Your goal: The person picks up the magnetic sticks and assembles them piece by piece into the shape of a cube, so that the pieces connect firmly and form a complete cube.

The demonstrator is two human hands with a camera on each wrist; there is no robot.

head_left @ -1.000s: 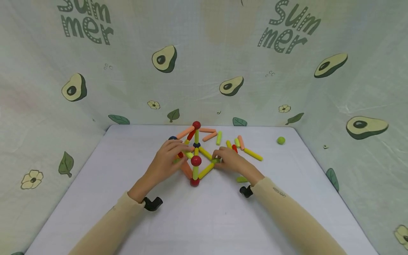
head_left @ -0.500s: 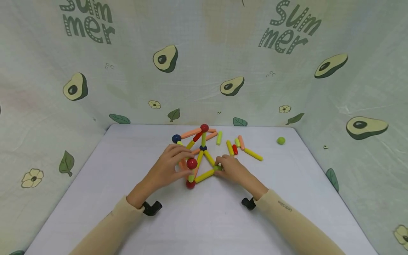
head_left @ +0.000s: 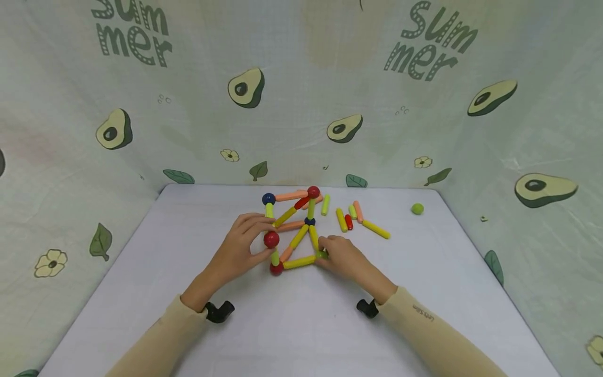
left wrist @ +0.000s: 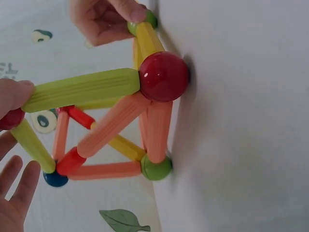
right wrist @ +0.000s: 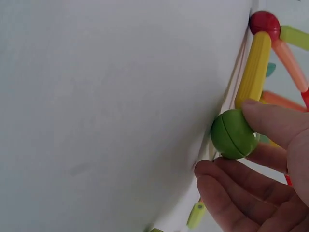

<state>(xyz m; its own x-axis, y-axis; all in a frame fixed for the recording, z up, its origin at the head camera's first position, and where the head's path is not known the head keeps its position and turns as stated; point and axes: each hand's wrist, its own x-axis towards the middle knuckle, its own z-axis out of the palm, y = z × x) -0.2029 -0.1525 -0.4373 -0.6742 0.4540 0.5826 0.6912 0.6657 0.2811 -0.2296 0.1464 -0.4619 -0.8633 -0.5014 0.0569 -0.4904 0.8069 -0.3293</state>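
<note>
A building-toy frame of coloured sticks and balls stands on the table, near its middle. My left hand (head_left: 240,243) is at its left front side. Thumb and fingers lie around an upper red ball (head_left: 271,240), which sits on an upright lime stick (left wrist: 84,89). Beneath that stick is a lower red ball (left wrist: 164,76). My right hand (head_left: 346,257) pinches a green ball (right wrist: 234,134) at the front right corner, where a yellow stick (right wrist: 254,70) joins it. Farther back the frame carries a dark blue ball (head_left: 269,199) and another red ball (head_left: 313,192).
Loose sticks lie right of the frame: a lime one (head_left: 325,204), a short red one (head_left: 348,222), a yellow one (head_left: 376,229) and several more. A single green ball (head_left: 417,209) lies toward the back right. A printed cloth (head_left: 292,131) hangs behind the table (head_left: 301,324).
The frame has turned: its rear red ball has shifted right, its front red balls left. My left hand has come around the upper front red ball. The right hand remains on the green ball.
</note>
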